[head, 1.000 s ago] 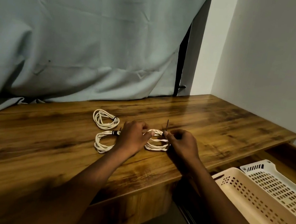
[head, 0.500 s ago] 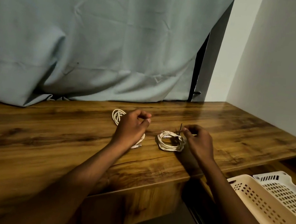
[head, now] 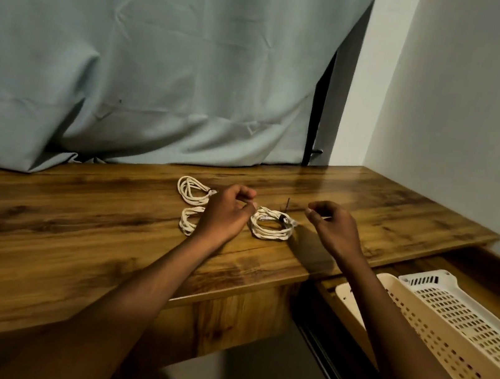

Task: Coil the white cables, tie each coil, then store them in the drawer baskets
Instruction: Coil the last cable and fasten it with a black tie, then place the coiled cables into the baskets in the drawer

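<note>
Lifted clear of the coil since a second ago: both hands, then pinched down on it, now raised to either side. Left hand (head: 227,213) curled, thumb and forefinger tips pressed together; whether anything thin sits between them, cannot tell. Right hand (head: 332,230) likewise loosely curled, fingertips close, holding nothing that can be made out. Between the two, flat on the desk (head: 55,230), the tied coil (head: 272,227), long axis running left to right, dark tie (head: 283,218) at its far right end with a thin tail sticking up. Just under and beyond the left hand, two more coils: near coil (head: 189,220) partly hidden by the wrist, far coil (head: 193,190) toward the curtain (head: 149,52). Bare wood open beyond the right hand up to the wall. Below the desk's front edge, on the right, open drawer with a cream basket (head: 433,346) and a white basket (head: 465,308) side by side.
</note>
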